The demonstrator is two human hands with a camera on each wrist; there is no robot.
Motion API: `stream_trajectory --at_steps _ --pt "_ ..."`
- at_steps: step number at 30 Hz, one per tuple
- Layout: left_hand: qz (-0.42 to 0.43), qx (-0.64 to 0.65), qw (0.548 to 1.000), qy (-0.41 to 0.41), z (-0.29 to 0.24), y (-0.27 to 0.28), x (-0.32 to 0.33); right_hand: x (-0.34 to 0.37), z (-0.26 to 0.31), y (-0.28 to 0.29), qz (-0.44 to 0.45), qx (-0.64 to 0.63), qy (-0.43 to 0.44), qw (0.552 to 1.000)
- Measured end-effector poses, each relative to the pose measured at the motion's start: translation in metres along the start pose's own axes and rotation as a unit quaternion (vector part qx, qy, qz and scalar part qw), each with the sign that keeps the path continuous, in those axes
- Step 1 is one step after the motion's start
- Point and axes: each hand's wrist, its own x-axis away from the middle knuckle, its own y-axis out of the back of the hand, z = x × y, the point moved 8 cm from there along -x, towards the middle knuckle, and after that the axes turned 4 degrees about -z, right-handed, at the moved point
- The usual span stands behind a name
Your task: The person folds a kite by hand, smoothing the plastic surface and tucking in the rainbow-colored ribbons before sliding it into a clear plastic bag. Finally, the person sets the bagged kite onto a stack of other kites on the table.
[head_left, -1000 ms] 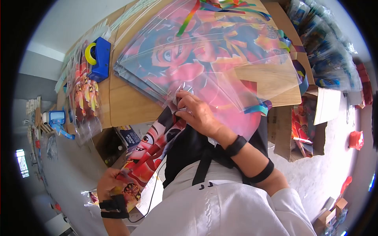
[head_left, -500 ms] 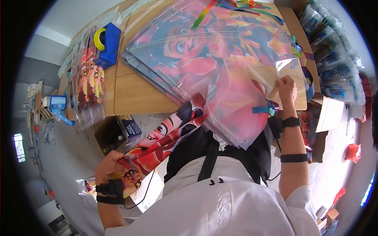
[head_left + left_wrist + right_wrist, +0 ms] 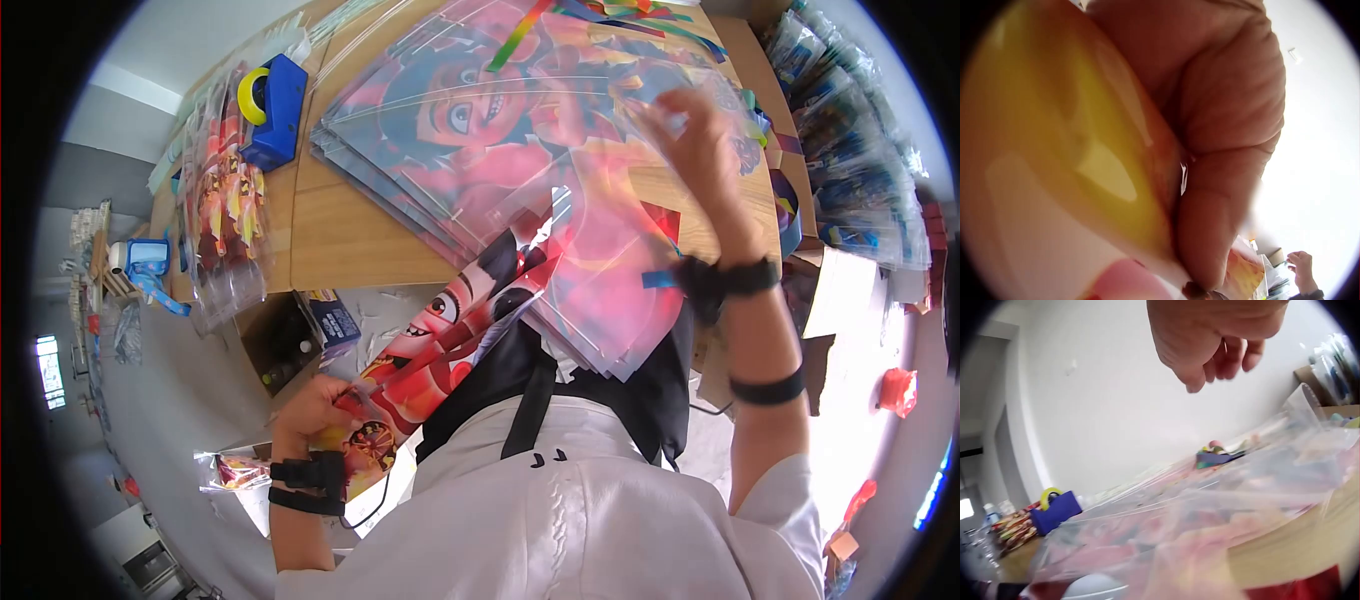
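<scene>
My left hand [image 3: 312, 408] grips the lower end of a rolled printed sheet [image 3: 440, 318], glossy red with a cartoon face on it. The roll slants up from my lap, its upper end overlapping the edge of a stack of clear-covered printed sheets [image 3: 480, 110] on the table. In the left wrist view, the thumb [image 3: 1210, 219] lies along the glossy yellow part of the roll [image 3: 1079, 144]. Raised over the right side of the stack is my right hand [image 3: 700, 150], blurred. Its fingers hang loosely bent in the right wrist view, with nothing seen between them.
A blue tape dispenser [image 3: 278, 115] and bagged red prints [image 3: 225, 200] occupy the table's left side. Coloured ribbons [image 3: 640, 20] lie at the back of the stack. An open carton [image 3: 265, 350] stands below the table, and many packed bags [image 3: 850, 150] stand at the right.
My right hand went from the roll's upper end to a clear sheet at the right, then lifted up and left away from it. My left hand moved slightly right with the roll.
</scene>
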Motion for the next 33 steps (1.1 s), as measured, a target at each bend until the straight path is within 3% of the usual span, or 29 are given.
stream_trajectory --at_steps 2,3,4,5,7,11,14,16,21,25,29,31,33 --pt "0.025 0.124 0.992 0.028 0.004 -0.009 -0.003 0.047 0.048 -0.022 0.100 -0.054 -0.042 0.993" --pt "0.024 0.125 0.991 0.028 0.003 -0.010 -0.004 0.072 0.065 -0.030 0.139 -0.017 -0.017 0.990" --pt "0.021 0.129 0.991 0.031 0.003 -0.011 -0.004 0.091 0.074 -0.041 0.210 -0.030 -0.066 0.975" --pt "0.019 0.132 0.990 0.034 0.002 -0.011 -0.004 0.106 0.082 -0.044 0.222 -0.016 -0.068 0.973" --pt "0.020 0.133 0.990 0.034 -0.002 -0.013 -0.004 0.129 0.090 -0.047 0.094 0.107 0.023 0.990" --pt "0.027 0.117 0.992 0.038 -0.001 -0.015 -0.010 0.138 0.093 -0.053 0.085 0.136 0.033 0.987" --pt "0.028 0.114 0.993 0.014 -0.014 -0.021 -0.016 0.130 0.087 -0.051 0.102 0.077 0.021 0.992" --pt "0.027 0.105 0.994 0.012 -0.013 -0.023 -0.025 0.121 0.099 -0.040 0.049 0.065 0.048 0.996" --pt "0.012 0.138 0.990 0.029 -0.054 -0.039 -0.049 0.117 0.119 -0.031 0.071 0.045 0.073 0.994" --pt "0.034 0.112 0.991 -0.071 -0.097 -0.053 -0.084 0.112 0.117 -0.025 0.056 0.016 0.085 0.995" --pt "0.078 0.059 0.992 -0.078 -0.118 -0.053 -0.096 0.110 0.088 -0.010 0.022 0.115 0.004 0.993" --pt "0.065 0.026 0.995 -0.078 -0.113 -0.044 -0.097 0.124 0.053 -0.008 0.010 0.117 -0.144 0.983" --pt "0.052 -0.007 0.996 -0.073 -0.106 -0.035 -0.090 0.134 0.037 -0.020 0.060 -0.136 -0.208 0.967"
